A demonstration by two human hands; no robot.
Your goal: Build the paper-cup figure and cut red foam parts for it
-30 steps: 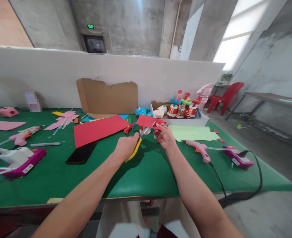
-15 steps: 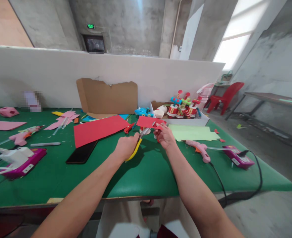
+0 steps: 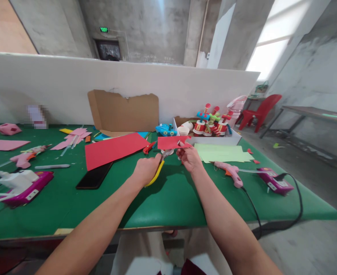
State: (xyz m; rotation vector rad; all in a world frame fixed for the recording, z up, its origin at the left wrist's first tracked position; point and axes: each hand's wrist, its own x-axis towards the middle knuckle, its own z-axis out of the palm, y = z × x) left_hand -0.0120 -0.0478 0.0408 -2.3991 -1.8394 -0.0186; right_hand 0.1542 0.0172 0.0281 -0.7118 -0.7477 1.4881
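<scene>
Red rectangular paper point(image 3: 167, 143) is above the green tabletop point(image 3: 171, 208), pinched in the right hand point(image 3: 189, 157); the left hand point(image 3: 147, 170) grasps yellow-handled metal scissors point(image 3: 159, 172) just below it. Beyond sits a white open-topped box point(image 3: 226, 141) of multicoloured spring-topped toys point(image 3: 199, 127).

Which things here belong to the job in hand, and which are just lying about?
In use:
yellow-handled metal scissors, in the left hand
small red paper piece, in the right hand

Apparently just lying about:
black rectangular phone
pale green paper sheets
rightmost pink plastic glue gun
</scene>
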